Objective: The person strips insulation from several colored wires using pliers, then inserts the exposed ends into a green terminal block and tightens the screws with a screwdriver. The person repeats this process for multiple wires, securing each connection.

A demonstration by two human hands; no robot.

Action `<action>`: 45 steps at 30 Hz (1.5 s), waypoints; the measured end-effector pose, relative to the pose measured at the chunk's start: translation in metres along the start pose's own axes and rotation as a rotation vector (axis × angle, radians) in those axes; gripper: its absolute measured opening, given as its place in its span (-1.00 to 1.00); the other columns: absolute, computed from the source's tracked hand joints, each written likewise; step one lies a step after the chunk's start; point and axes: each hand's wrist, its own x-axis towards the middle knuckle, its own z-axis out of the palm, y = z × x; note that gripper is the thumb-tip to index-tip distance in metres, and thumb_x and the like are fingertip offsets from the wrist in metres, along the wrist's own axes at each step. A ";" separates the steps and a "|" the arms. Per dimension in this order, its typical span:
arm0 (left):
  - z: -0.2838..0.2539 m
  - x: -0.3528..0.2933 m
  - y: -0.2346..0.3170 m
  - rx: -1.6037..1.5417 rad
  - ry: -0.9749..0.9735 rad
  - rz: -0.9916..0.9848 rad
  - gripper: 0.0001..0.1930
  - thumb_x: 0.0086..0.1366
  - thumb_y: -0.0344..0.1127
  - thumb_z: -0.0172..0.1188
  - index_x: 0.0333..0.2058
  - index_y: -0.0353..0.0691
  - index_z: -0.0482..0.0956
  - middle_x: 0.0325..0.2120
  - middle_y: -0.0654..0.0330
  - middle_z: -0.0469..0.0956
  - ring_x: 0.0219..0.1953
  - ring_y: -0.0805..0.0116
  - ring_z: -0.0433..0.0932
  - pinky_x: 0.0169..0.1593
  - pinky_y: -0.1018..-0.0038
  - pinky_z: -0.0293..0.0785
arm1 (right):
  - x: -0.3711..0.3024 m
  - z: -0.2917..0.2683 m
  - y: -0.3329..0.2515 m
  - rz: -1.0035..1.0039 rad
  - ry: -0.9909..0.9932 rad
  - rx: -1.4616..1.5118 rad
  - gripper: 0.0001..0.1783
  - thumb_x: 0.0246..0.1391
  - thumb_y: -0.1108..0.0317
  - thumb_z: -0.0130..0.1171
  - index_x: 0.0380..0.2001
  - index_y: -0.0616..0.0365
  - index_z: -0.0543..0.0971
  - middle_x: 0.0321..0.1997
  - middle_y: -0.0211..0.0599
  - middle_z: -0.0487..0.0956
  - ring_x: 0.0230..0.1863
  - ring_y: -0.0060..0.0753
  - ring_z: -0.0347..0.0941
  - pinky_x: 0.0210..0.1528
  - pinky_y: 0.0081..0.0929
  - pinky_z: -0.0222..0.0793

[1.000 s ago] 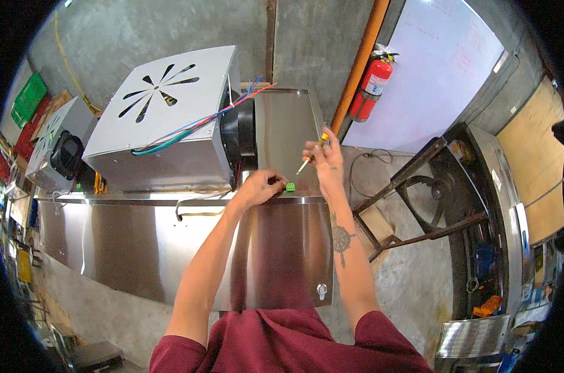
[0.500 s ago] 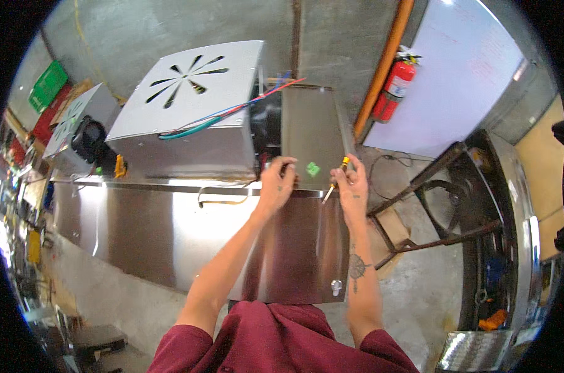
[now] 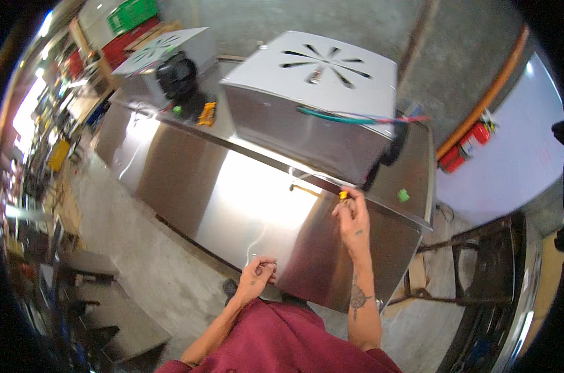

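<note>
In my right hand [image 3: 355, 219] is a screwdriver [image 3: 343, 196] whose yellow handle end shows above my fingers; the rest is covered by the hand or blurred. That hand is over the shiny steel front [image 3: 188, 180] of a long unit, near its upper edge. My left hand [image 3: 258, 277] is low, in front of my body by the panel's near edge. Its fingers are curled closed, and whatever they may hold is hidden. Beyond the hands stands a grey metal box [image 3: 307, 124] with a slotted flower-shaped vent on top. A bundle of coloured wires [image 3: 350, 119] lies across its corner.
At the left is a smaller vented box [image 3: 151, 59] with a black fan [image 3: 177, 74] and a yellow tool [image 3: 207, 114] near it. A green scrap [image 3: 404, 195] lies on the right steel top. Farther right are a fire extinguisher [image 3: 465, 147], whiteboard [image 3: 512, 155] and dark metal frame [image 3: 481, 261].
My view has swung left, so the boxes appear farther right. My left hand has drawn back from the box's corner toward my body. The right hand still holds the screwdriver.
</note>
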 end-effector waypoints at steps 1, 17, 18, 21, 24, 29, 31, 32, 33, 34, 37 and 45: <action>-0.022 0.001 -0.004 -0.040 0.038 0.043 -0.71 0.64 -0.34 0.16 0.18 -0.40 0.55 -0.14 0.09 0.69 -0.20 0.39 0.69 -0.06 0.39 0.73 | -0.004 0.030 -0.004 0.029 -0.056 -0.057 -0.57 0.48 0.44 0.05 0.35 0.11 0.49 -0.30 -0.48 0.58 -0.26 -0.66 0.43 -0.15 -0.56 0.39; -0.444 -0.131 -0.056 0.119 0.571 0.070 -0.69 0.62 -0.31 0.14 0.21 -0.31 0.55 -0.05 0.07 0.64 -0.22 0.36 0.68 -0.14 0.38 0.72 | 0.116 0.409 -0.061 -0.471 0.110 -0.419 -0.72 0.46 0.35 0.17 0.09 0.30 0.53 -0.13 0.18 0.69 -0.15 0.10 0.68 -0.02 -0.07 0.57; -0.457 -0.132 -0.063 0.097 0.623 0.071 -0.69 0.62 -0.33 0.14 0.21 -0.32 0.55 -0.05 0.07 0.64 -0.22 0.36 0.67 -0.13 0.38 0.72 | 0.130 0.416 -0.066 -0.476 0.117 -0.469 -0.80 0.43 0.39 0.18 -0.04 0.33 0.52 -0.15 0.19 0.67 -0.15 0.20 0.66 -0.04 0.01 0.54; -0.482 -0.122 -0.072 0.074 0.678 0.093 -0.69 0.62 -0.33 0.18 0.21 -0.34 0.53 -0.13 0.11 0.64 -0.29 0.40 0.66 -0.17 0.40 0.71 | 0.188 0.423 -0.031 -0.569 0.160 -0.655 -0.82 0.37 0.47 0.16 -0.06 0.36 0.47 -0.10 0.24 0.58 -0.08 0.29 0.56 0.02 0.11 0.47; -0.488 -0.103 -0.075 0.002 0.604 0.084 -0.68 0.62 -0.32 0.17 0.21 -0.37 0.52 -0.15 0.12 0.64 -0.29 0.39 0.67 -0.17 0.40 0.70 | 0.225 0.435 -0.002 -0.557 0.212 -0.736 -0.81 0.34 0.51 0.15 -0.05 0.37 0.45 -0.06 0.27 0.52 -0.03 0.34 0.51 0.08 0.12 0.43; -0.504 -0.055 -0.051 0.062 0.468 -0.020 -0.63 0.63 -0.25 0.20 0.24 -0.37 0.52 -0.11 0.06 0.67 -0.22 0.34 0.71 -0.10 0.36 0.74 | 0.261 0.436 0.051 -0.389 0.268 -0.928 -0.76 0.34 0.39 0.20 -0.05 0.33 0.51 0.02 0.24 0.52 0.05 0.34 0.51 0.14 0.19 0.42; -0.519 -0.041 -0.037 0.051 0.477 -0.038 -0.61 0.63 -0.23 0.20 0.24 -0.38 0.52 -0.09 0.04 0.67 -0.19 0.33 0.71 -0.07 0.34 0.74 | 0.266 0.443 0.061 -0.234 0.256 -0.976 -0.71 0.35 0.30 0.22 -0.02 0.30 0.59 0.11 0.22 0.53 0.14 0.31 0.49 0.22 0.23 0.40; -0.524 -0.033 -0.021 0.061 0.488 -0.055 -0.61 0.63 -0.22 0.21 0.24 -0.38 0.53 -0.09 0.05 0.67 -0.19 0.33 0.71 -0.07 0.34 0.74 | 0.265 0.448 0.062 -0.257 0.296 -0.958 -0.70 0.35 0.29 0.22 0.00 0.30 0.59 0.12 0.21 0.53 0.16 0.31 0.47 0.23 0.22 0.39; -0.527 -0.020 0.000 0.066 0.491 -0.063 -0.60 0.63 -0.20 0.21 0.23 -0.38 0.53 -0.09 0.06 0.67 -0.18 0.34 0.70 -0.07 0.34 0.73 | 0.265 0.450 0.061 -0.287 0.346 -0.947 -0.69 0.36 0.29 0.21 0.02 0.30 0.60 0.13 0.20 0.54 0.18 0.31 0.46 0.25 0.22 0.38; -0.533 -0.004 0.018 0.071 0.492 -0.070 -0.59 0.63 -0.19 0.22 0.23 -0.39 0.53 -0.10 0.07 0.67 -0.17 0.34 0.70 -0.07 0.34 0.73 | 0.266 0.451 0.058 -0.318 0.396 -0.937 -0.68 0.36 0.28 0.21 0.04 0.29 0.60 0.14 0.19 0.54 0.19 0.31 0.45 0.27 0.21 0.37; -0.559 0.044 0.049 0.085 0.444 0.054 -0.60 0.63 -0.17 0.22 0.21 -0.36 0.54 -0.10 0.12 0.66 -0.17 0.38 0.68 -0.07 0.36 0.71 | 0.259 0.464 0.045 -0.315 0.441 -0.956 -0.66 0.38 0.28 0.20 0.07 0.30 0.59 0.16 0.16 0.53 0.22 0.30 0.43 0.30 0.20 0.35; -0.570 0.178 0.203 0.275 0.217 0.268 -0.71 0.63 -0.27 0.20 0.16 -0.34 0.61 -0.14 0.16 0.66 -0.21 0.46 0.66 -0.09 0.43 0.67 | 0.257 0.470 0.040 -0.320 0.517 -0.907 -0.69 0.35 0.35 0.22 0.05 0.30 0.57 0.14 0.09 0.53 0.19 0.27 0.44 0.27 0.11 0.38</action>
